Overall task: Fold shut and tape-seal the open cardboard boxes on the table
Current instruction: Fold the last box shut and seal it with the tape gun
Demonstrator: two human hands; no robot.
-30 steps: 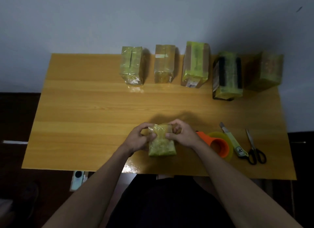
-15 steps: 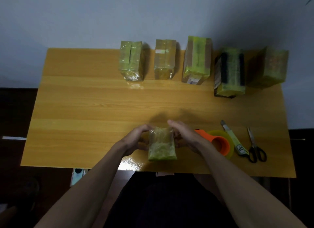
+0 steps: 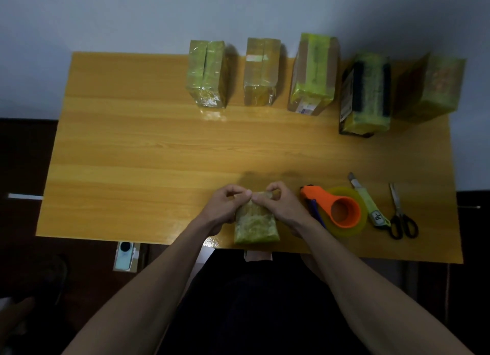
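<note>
The head view was the only one. Along the far edge of the yellow wooden table (image 3: pixel 132 148) stood five cardboard boxes wrapped in greenish-yellow tape: the leftmost taped box (image 3: pixel 207 73), the pale second box (image 3: pixel 261 72), the tall middle box (image 3: pixel 314 73), the box with black stripes (image 3: pixel 367 95) and the far-right box (image 3: pixel 434 87). All five looked closed and taped over, so I judged most of the job done, though the dim light hid whether every seam was sealed.

The sixth one, a small tape-covered cardboard box (image 3: pixel 256 224), lay at the near edge of the table, right in front of the person. Its far end was under the fingers, and whether the flaps there were folded shut could not be made out. To my reading, that end was being closed or its tape pressed down, leaving this box as the last one to finish.

The left hand (image 3: pixel 225 209) had its fingers curled, thumb and forefinger pinching the far top edge of the small box. The right hand (image 3: pixel 281 206) did the same from the other side, fingertips meeting the left's over the box end. Neither hand held a tool.

Just right of the right hand lay the orange tape dispenser with its yellowish roll (image 3: pixel 342 211), then a pale green utility knife (image 3: pixel 368 203) and black-handled scissors (image 3: pixel 401 217), all untouched.
</note>
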